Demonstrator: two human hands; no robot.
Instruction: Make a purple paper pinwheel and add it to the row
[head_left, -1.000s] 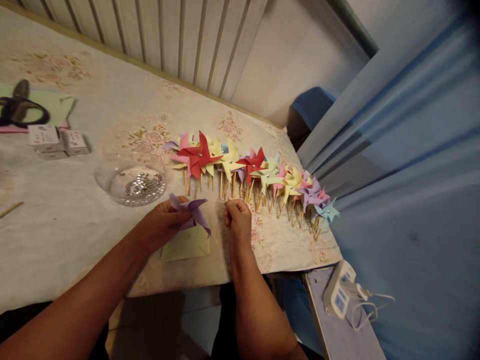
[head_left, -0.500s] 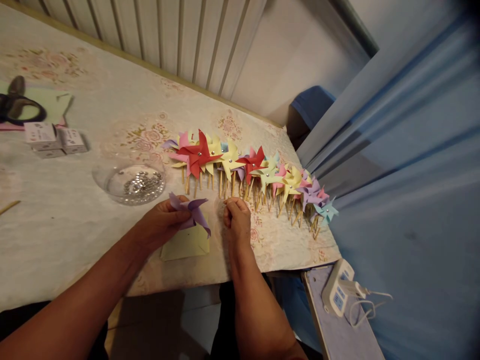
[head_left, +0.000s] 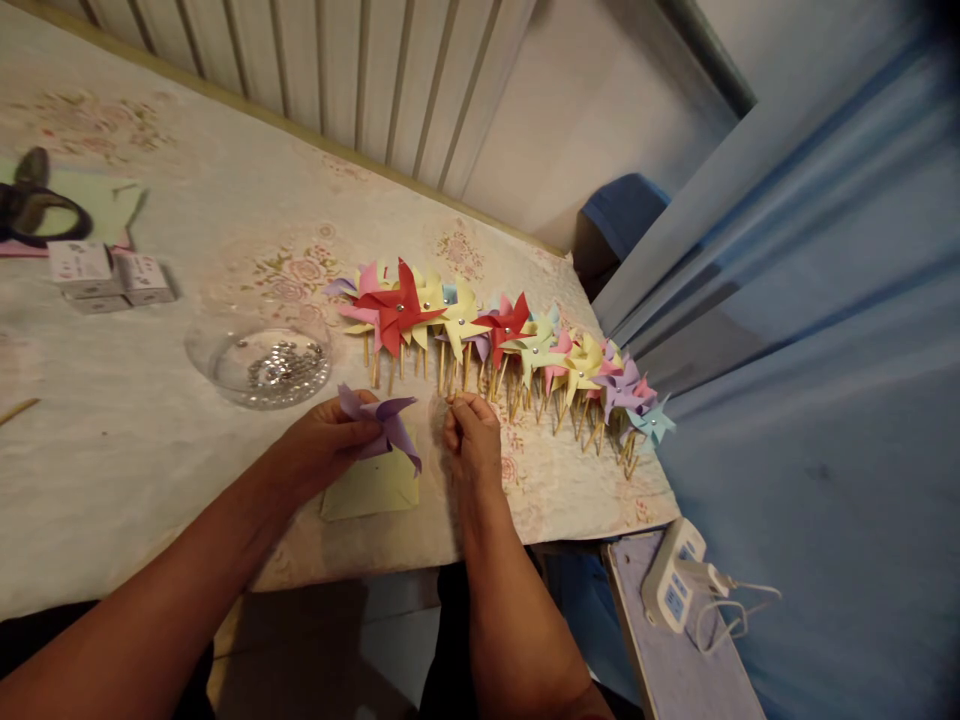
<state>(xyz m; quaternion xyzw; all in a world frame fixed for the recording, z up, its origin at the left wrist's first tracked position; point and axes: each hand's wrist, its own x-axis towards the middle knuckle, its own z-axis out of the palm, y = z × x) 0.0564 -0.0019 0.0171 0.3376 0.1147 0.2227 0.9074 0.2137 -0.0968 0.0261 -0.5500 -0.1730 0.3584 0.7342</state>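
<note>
A purple paper pinwheel head [head_left: 390, 422] with curled blades is pinched in my left hand [head_left: 337, 430], thumb on its near side. Under it lies a pale green paper sheet [head_left: 371, 490] near the table's front edge. To the right, my right hand [head_left: 476, 435] rests close to the table with its fingertips pressed together; what they hold, if anything, is too small to make out. Beyond my left hand stands a clear round dish [head_left: 217, 375] with many small silvery pieces [head_left: 289, 370] in it. Finished-looking pinwheels [head_left: 525, 340] on wooden sticks lie in a row behind my right hand.
At the far left, dark-handled scissors [head_left: 34, 215] lie on coloured paper [head_left: 109, 205] beside small white boxes [head_left: 112, 275]. A wooden stick [head_left: 19, 410] is at the left edge. Right of the table, a power strip [head_left: 675, 580] sits on a lower surface by a blue curtain [head_left: 787, 400].
My right hand's fingers have shifted very slightly. My left hand keeps the purple pinwheel head in the same place, and the other things look unmoved.
</note>
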